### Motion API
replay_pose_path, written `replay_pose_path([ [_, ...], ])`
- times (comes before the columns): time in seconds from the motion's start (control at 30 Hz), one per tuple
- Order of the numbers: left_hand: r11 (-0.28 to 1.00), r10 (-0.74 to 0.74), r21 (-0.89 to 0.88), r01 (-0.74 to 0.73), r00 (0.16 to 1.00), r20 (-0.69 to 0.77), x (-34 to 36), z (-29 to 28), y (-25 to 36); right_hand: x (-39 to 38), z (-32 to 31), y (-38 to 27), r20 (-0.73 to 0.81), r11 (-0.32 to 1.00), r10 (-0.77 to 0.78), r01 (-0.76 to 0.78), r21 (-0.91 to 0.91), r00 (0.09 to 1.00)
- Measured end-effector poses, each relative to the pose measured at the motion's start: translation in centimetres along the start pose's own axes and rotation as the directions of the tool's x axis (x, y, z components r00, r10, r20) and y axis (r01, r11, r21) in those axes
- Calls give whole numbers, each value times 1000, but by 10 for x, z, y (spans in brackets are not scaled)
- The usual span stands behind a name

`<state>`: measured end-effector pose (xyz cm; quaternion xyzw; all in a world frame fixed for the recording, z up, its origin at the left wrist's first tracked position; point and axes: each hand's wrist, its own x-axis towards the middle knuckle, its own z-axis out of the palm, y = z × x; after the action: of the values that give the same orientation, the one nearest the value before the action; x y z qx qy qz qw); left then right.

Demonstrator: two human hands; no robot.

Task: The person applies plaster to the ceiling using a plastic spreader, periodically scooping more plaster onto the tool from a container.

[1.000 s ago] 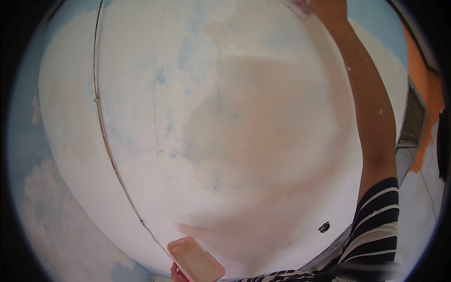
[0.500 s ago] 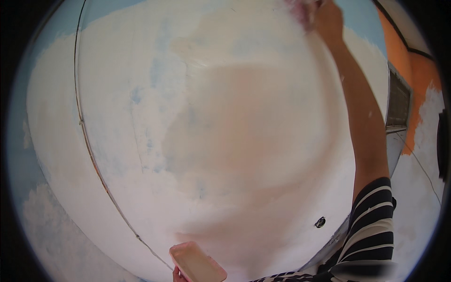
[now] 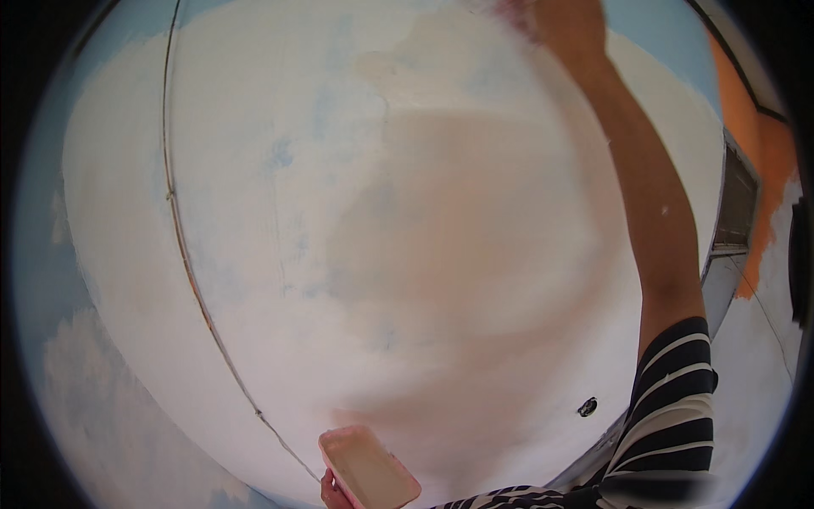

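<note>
My right arm reaches up to the white-coated wall. At the top edge my right hand is closed on a blurred pinkish cloth-like wad against the wall; its exact kind cannot be made out. Low in the middle, my left hand grips the left side of a pink rectangular tray. Pale off-white liquid or paste lies in the tray, which is tilted in the picture. Only a few fingers of the left hand show.
A thin cable runs down the wall on the left. Blue paint shows at the coating's edges. At right are a small dark wall hole, a framed window or vent and an orange patch.
My right hand and the pinkish wad have moved left along the top of the wall. The view has shifted slightly, so the cable and tray appear farther right.
</note>
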<state>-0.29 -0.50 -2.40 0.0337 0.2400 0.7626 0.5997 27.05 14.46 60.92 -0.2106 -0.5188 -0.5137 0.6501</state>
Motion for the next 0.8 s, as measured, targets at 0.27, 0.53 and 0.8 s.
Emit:
replay_pose_path([
  [0.27, 999, 29, -17, -29, 999, -17, -3, -11, 15, -59, -6, -79, 324, 955, -247, 173, 242, 913],
  [0.53, 1000, 18, -15, -18, 999, -31, 0, -13, 19, -13, -16, -64, 127, 976, -58, 30, 214, 990],
  [0.8, 1000, 14, -6, -14, 1000, -24, 0, -13, 21, -21, -2, -58, 97, 978, -194, 200, -59, 976],
])
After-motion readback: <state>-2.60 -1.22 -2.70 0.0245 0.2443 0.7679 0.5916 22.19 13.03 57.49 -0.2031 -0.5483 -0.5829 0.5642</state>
